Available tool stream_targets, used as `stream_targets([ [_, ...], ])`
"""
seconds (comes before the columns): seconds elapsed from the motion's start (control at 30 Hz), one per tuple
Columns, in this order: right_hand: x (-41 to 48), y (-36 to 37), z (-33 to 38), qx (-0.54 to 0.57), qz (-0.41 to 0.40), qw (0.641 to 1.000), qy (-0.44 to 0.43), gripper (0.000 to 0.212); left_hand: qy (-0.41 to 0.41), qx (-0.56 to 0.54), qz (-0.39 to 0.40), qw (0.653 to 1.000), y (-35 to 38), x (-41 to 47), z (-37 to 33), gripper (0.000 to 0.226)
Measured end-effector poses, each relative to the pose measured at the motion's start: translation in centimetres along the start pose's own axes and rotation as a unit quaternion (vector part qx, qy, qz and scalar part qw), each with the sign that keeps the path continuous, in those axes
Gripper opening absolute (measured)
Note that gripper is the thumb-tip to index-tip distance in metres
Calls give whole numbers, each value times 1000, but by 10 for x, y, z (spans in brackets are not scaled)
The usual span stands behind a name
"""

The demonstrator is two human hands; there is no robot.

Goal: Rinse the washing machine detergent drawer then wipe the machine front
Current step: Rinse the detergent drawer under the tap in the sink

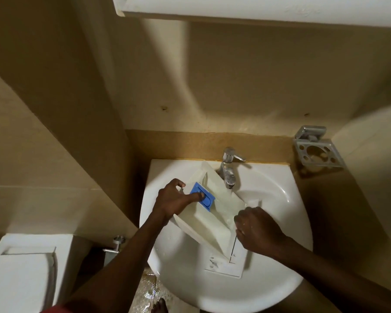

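At 8 o'clock in the view stands a white toilet cistern [23, 267], and just to its 3 o'clock side a small chrome valve [117, 244] sticks out of the wall. The white basin [273, 263] fills the lower middle, its rim spattered with drops. On the floor at 6 o'clock there are wet patches and the toes of a bare foot [159, 307].

The detergent drawer [209, 225] lies slantwise inside the basin. Its open back end points to 11 o'clock and leans near the tap, while its flat front panel rests low in the bowl toward 5 o'clock.

The left hand [171, 199] comes in from 7 o'clock and grips the drawer's left wall. Its fingers curl over the edge at the 10 o'clock side, and one digit is stretched out and pressed onto the blue insert [203, 196] seated in the left compartment. The right hand [256, 229] reaches in from 4 o'clock, knuckles up. Its fingers are bent down over the drawer's right wall in a closed grip, with the fingertips hidden beneath the hand.

A chrome tap [229, 168] stands at the basin's 12 o'clock, with its spout over the drawer's right side. Whether water runs I cannot tell.

At 2 o'clock from the basin a chrome toothbrush holder [318, 152] is fixed to the beige wall. A white cabinet [257, 7] spans the top edge at 12 o'clock
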State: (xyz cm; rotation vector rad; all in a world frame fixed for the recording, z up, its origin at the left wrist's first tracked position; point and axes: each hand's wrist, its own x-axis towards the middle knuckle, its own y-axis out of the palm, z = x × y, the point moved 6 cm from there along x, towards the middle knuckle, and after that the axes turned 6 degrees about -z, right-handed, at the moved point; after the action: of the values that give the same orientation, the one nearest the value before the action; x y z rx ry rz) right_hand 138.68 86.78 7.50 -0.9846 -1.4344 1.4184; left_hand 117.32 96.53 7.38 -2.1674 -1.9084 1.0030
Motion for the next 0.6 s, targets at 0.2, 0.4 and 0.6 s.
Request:
stream_targets([
  [0.2,18,22,-47,39,-3,999,34,31,-8,7,-8,1000,-11,1,-5,59],
  [0.4,1,20,10,84,30,996,-8,49,-49,-19,-37,998,-32,1,7,75],
  [0.6,17,13,21,-6,88,995,-43,24,-45,-8,-50,998,-35,0,5,76],
])
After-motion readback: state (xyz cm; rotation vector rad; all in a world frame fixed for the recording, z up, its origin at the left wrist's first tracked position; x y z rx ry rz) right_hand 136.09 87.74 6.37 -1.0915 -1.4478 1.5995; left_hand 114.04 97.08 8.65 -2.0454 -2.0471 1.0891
